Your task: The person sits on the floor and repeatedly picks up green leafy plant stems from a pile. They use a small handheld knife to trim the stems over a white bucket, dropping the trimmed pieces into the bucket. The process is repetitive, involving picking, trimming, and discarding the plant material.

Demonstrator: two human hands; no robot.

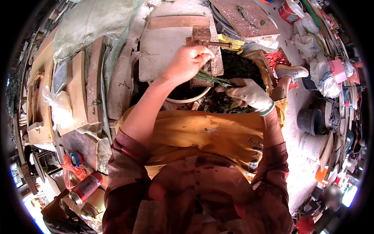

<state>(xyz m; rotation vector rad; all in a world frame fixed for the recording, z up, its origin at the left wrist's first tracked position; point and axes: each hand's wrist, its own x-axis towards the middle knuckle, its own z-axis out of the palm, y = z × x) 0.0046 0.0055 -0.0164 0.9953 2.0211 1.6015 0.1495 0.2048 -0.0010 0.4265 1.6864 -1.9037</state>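
Observation:
My bare left hand [190, 63] is closed in a pinch beside a wooden block [201, 33] with a rusty rod [217, 44] through it. Whatever the fingertips hold is too small to make out. My right hand [249, 94], in a pale glove, grips one end of a bundle of long green leafy strands [210, 78]. The strands stretch left, to just below my left hand. Under them shows the pale curved rim of a round basin [189, 100]. Dark leafy stuff [245, 67] is heaped beyond the gloved hand.
A white-dusted board [159, 50] bears the wooden block. A brownish board [249, 17] lies far right. On the left are wooden planks [76, 91] and a woven sheet [91, 29]. An orange apron [194, 126] covers my lap. A shoe [291, 71] and a black bucket [309, 120] are at right.

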